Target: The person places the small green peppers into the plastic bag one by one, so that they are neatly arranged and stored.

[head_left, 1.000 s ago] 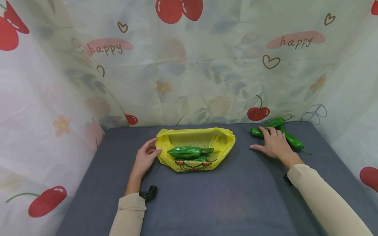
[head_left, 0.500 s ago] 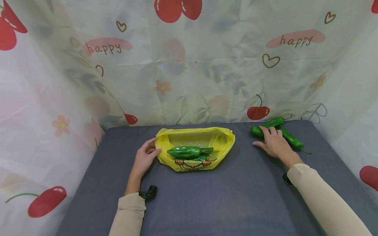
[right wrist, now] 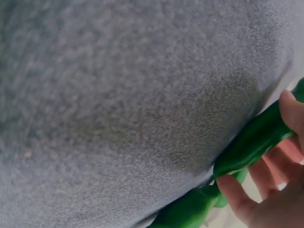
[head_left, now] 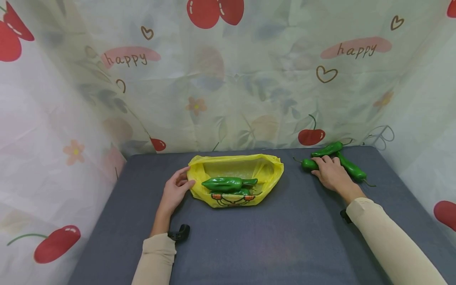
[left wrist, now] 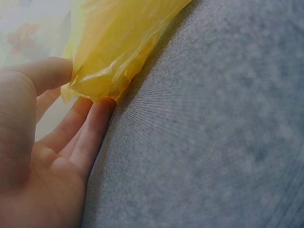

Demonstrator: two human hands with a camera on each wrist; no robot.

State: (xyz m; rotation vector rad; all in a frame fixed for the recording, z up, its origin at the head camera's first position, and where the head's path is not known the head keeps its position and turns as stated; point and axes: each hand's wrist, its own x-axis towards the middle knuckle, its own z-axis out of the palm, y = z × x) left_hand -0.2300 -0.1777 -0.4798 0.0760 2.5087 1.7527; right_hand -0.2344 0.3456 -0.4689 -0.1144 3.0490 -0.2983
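A yellow plastic bag (head_left: 272, 174) lies with its mouth facing me, mid-table in the head view. A long green pepper (head_left: 222, 184) rests inside it, with part of another green pepper (head_left: 243, 192) showing below. My left hand (head_left: 173, 194) pinches the bag's left edge between thumb and fingers, seen close in the left wrist view. At the far right, my right hand (head_left: 333, 175) grips a green chili pepper (head_left: 308, 164), its left end and stem sticking out. In the right wrist view, thumb and fingers lie on either side of this held pepper (right wrist: 256, 137).
Two more green peppers lie beside the right hand: one pepper (head_left: 328, 149) behind it, one pepper (head_left: 352, 169) to its right. Grey cloth covers the table (head_left: 249, 241). A printed curtain (head_left: 235, 87) hangs along the back edge and sides.
My right hand's thumb has closed in on the front pepper, and that pepper has shifted slightly toward me, apart from the one behind. The left hand and bag stay put.
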